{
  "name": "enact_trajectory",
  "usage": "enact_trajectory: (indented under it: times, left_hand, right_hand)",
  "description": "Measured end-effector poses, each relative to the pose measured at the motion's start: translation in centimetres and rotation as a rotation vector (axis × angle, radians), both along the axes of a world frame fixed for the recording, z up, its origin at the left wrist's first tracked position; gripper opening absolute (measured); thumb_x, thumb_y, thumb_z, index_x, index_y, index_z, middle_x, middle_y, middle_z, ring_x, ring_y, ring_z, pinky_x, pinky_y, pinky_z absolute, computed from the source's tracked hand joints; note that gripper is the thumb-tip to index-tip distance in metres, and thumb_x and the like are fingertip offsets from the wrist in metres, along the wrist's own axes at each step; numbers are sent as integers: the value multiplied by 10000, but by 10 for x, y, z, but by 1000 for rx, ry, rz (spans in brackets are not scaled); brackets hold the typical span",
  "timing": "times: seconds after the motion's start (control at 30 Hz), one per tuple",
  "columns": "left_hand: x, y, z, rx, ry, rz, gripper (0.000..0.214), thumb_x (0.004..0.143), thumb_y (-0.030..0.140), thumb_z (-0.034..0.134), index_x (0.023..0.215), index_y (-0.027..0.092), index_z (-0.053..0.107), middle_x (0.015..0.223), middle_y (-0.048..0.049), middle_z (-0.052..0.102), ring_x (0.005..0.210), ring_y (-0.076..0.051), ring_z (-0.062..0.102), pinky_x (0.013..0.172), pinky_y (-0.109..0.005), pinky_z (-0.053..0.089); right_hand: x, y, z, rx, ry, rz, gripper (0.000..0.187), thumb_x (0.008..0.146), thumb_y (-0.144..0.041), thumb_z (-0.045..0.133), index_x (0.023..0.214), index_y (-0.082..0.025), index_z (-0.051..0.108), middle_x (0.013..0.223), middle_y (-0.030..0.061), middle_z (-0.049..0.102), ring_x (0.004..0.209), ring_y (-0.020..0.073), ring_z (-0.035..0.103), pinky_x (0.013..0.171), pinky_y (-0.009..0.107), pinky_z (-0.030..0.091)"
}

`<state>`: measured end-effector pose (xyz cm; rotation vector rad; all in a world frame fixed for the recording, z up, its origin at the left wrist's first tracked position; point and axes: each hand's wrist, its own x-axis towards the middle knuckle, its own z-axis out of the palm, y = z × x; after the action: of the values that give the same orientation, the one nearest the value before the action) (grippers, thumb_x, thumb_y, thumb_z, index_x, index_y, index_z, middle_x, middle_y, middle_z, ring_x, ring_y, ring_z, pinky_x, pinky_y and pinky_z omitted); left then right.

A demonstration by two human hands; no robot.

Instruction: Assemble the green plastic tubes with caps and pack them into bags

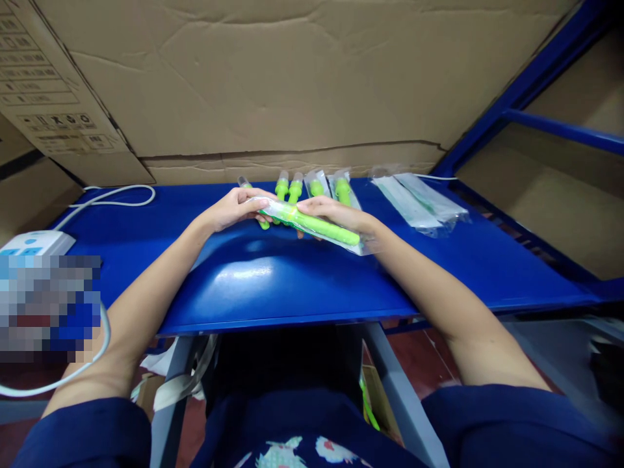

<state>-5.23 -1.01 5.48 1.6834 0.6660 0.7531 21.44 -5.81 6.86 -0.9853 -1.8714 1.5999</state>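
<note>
Above the blue table, both of my hands hold one lime-green stick (326,229) in a clear plastic sleeve. It slants down to the right. My left hand (240,209) pinches the sleeve's left end between thumb and fingers. Gripping near the middle from behind, my right hand (336,213) has its thumb on top, and its other fingers are mostly hidden. Just behind lie unwrapped green sticks with clear caps, one green stick (282,188) and another green stick (295,189) side by side. Two more stand out in sleeves, a left wrapped stick (316,186) and a right wrapped stick (342,190).
Flat white-and-green plastic packets (414,200) lie at the back right of the blue table (292,286). A white power strip (41,244) and its cable (121,188) are on the left. Cardboard (312,84) walls the back; a blue metal frame (517,84) rises at right.
</note>
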Motion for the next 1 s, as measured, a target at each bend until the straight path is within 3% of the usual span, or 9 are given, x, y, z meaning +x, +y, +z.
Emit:
enact_trajectory:
  times: [0.1,0.23,0.33,0.47,0.57,0.7,0.83,1.0]
  left_hand:
    - [6,2,-9,-97,-138,94,767,794,547,835,1443,223,587,1057,-103,791,842,-201,799,802,-316,653]
    - [13,9,-18,-164,-196,219,774,916,593,690,1549,249,405,1030,-103,786,878,-199,801,817,-316,628]
    - [15,13,-22,-3,-120,326,689,939,587,647,1470,185,472,1106,-152,776,986,-224,780,857,-350,611]
    - [13,14,-25,325,41,376,504,890,432,714,1293,147,612,1124,-161,766,1032,-223,753,944,-366,576]
    - [13,9,-24,578,237,332,439,911,381,651,1290,159,646,1248,-161,742,1152,-267,723,1050,-419,532]
    - [21,-3,-23,845,548,165,497,984,393,543,1411,149,613,1541,-187,563,1489,-345,477,1229,-549,355]
    - [30,-15,-28,873,744,15,521,1036,428,485,1514,229,543,1680,-149,371,1599,-355,282,1249,-608,280]
    - [33,-17,-31,904,833,-12,512,1036,419,518,1526,272,533,1658,-142,405,1578,-360,330,1243,-610,270]
  right_hand:
    - [-2,3,-2,18,45,-70,500,848,-597,768,1000,-124,708,853,114,742,728,167,666,611,251,517]
    - [-8,7,-8,36,70,-227,439,860,-554,780,997,-144,701,941,110,738,739,158,648,617,257,522]
    - [-6,15,-13,88,57,-416,419,868,-539,774,952,-146,656,869,78,694,676,133,598,558,236,476]
    - [6,30,-14,121,35,-623,292,904,-430,743,929,-176,602,910,81,669,766,168,625,595,253,493]
    - [16,38,-11,53,58,-729,152,897,-219,688,1000,-189,580,947,88,679,805,185,645,622,273,513]
    - [21,39,-8,10,95,-751,293,816,-74,643,1054,-203,533,925,70,676,808,186,654,654,289,541]
    - [21,38,-10,41,39,-735,430,764,-46,672,1121,-210,495,903,45,664,775,181,645,684,310,552]
    - [19,38,-17,124,-36,-724,571,760,-71,751,1213,-191,425,853,10,634,705,175,642,705,336,555]
